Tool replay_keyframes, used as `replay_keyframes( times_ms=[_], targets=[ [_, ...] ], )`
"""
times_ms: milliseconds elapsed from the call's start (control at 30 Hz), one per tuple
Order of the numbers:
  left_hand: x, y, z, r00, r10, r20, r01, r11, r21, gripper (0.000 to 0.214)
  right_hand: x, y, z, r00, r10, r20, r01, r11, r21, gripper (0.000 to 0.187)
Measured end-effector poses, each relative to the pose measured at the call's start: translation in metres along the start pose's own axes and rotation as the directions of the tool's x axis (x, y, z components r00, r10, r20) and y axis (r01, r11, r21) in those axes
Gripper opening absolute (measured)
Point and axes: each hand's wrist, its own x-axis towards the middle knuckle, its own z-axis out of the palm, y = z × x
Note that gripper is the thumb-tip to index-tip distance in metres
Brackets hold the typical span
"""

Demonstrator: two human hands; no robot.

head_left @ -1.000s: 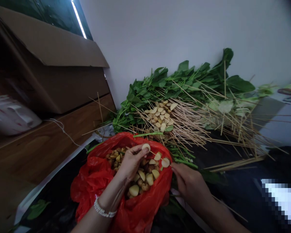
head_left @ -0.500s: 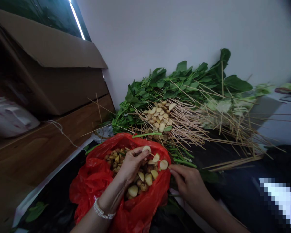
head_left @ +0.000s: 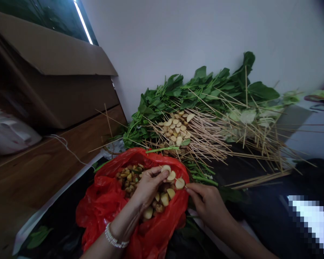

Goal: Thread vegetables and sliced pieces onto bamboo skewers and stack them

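My left hand [head_left: 150, 184], with a beaded bracelet on its wrist, pinches a pale potato slice [head_left: 166, 168] over the mouth of a red plastic bag [head_left: 102, 199]. That slice sits on a thin wooden skewer [head_left: 186, 186], close against a second slice [head_left: 171, 176]. A third slice [head_left: 180, 183] is farther down the skewer, near my right hand [head_left: 209, 199]. Thumb and fingers of my right hand are closed on the skewer's right end. Cut potato pieces [head_left: 164, 199] fill the bag, partly hidden behind my left hand.
Behind the bag lie loaded potato skewers [head_left: 175, 131], their sticks [head_left: 210, 138] pointing right. Leafy greens [head_left: 162, 102] run along the wall, with skewered cabbage leaves [head_left: 248, 116] at the right. A cardboard box [head_left: 78, 93] and a white jug [head_left: 13, 133] stand on the left.
The slice in my left hand has moved right and slightly down along the skewer, closing most of the gap to the second slice. My right hand keeps its grip, nearly still.
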Motion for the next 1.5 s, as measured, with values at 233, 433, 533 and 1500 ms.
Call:
replay_keyframes(
  times_ms=[233,433,533,1500],
  targets=[
    [0.0,0.002,0.0,1.0,0.02,0.005,-0.02,0.999,-0.028,0.025,0.005,-0.001,0.006,0.999,-0.013,-0.05,0.016,0.998,0.063,0.028],
    [-0.003,0.004,0.001,0.999,0.011,0.052,-0.011,1.0,-0.003,0.023,0.003,0.0,0.006,0.999,0.006,-0.037,-0.004,0.998,0.056,0.025],
    [0.001,0.006,-0.003,1.0,0.025,0.011,-0.025,0.999,-0.036,0.022,0.003,0.002,0.004,1.0,0.01,0.019,-0.01,1.0,-0.004,0.027],
    [0.006,0.009,-0.008,1.0,0.017,-0.019,-0.019,0.997,-0.081,0.031,0.136,0.103,-0.05,0.958,0.09,-0.272,-0.198,0.893,-0.403,0.02]
  ],
)
